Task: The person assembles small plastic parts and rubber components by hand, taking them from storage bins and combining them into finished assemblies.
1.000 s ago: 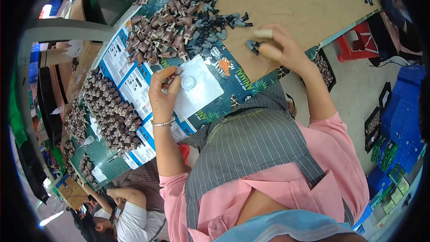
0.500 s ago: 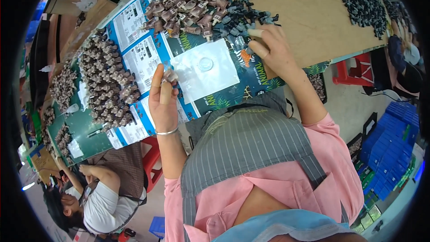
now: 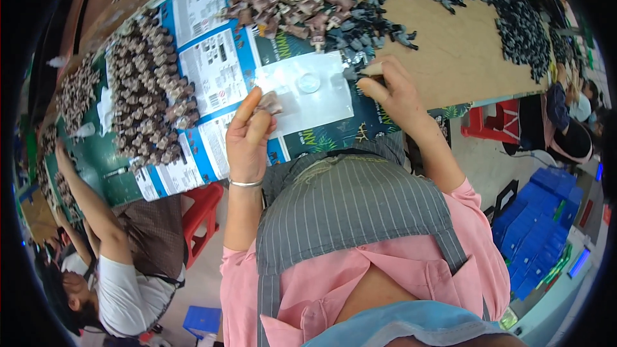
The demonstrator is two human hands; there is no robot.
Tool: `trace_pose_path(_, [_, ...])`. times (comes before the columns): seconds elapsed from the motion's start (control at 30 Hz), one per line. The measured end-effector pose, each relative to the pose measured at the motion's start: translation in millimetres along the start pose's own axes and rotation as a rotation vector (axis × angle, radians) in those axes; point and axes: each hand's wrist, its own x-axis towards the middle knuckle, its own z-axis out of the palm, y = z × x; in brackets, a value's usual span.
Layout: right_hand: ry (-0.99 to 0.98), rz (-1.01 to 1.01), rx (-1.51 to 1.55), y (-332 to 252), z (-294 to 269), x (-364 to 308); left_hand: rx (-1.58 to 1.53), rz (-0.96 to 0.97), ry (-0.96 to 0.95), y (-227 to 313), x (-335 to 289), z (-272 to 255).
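Note:
My left hand (image 3: 248, 144) is closed, pinching a small brownish-pink figure part (image 3: 270, 103) above the left side of a white translucent sheet (image 3: 331, 99). A clear round disc (image 3: 309, 83) lies on that sheet. Past its right edge, my right hand (image 3: 403, 93) is closed with thumb and forefinger on a small dark grey and black figure part (image 3: 353, 72). Its fingers partly hide this part. Just beyond are a heap of dark grey figure parts (image 3: 357, 32) and a heap of brownish-pink parts (image 3: 289, 0).
Rows of brown figures (image 3: 151, 83) stand on the left, beside printed white-and-blue sheets (image 3: 209, 67). More dark parts (image 3: 524, 45) cover the far right of brown cardboard (image 3: 443, 45). A co-worker (image 3: 122, 270) reaches over the table at left. Red stools (image 3: 202, 218) and blue crates (image 3: 536, 218) stand below.
My right hand has come away from the dark heap toward the white sheet, a dark part in its fingers. My left hand still holds its part. The co-worker's arm reaches farther over the table.

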Motion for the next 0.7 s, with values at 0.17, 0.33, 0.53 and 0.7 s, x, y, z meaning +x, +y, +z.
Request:
trace_pose_path(0.17, [-0.138,-0.183,-0.201,-24,29,17,0.165,0.005,0.054,-2,-8,14])
trace_pose_path(0.33, [-0.194,-0.375,-0.480,-30,42,28,0.267,0.051,0.064,-1,-11,17])
trace_pose_path(0.53, [-0.228,-0.444,-0.583,-36,41,32,0.267,0.023,0.020,-1,-10,21])
trace_pose_path(0.7, [-0.222,-0.426,-0.585,-34,39,30,0.230,0.020,0.060,-1,-2,32])
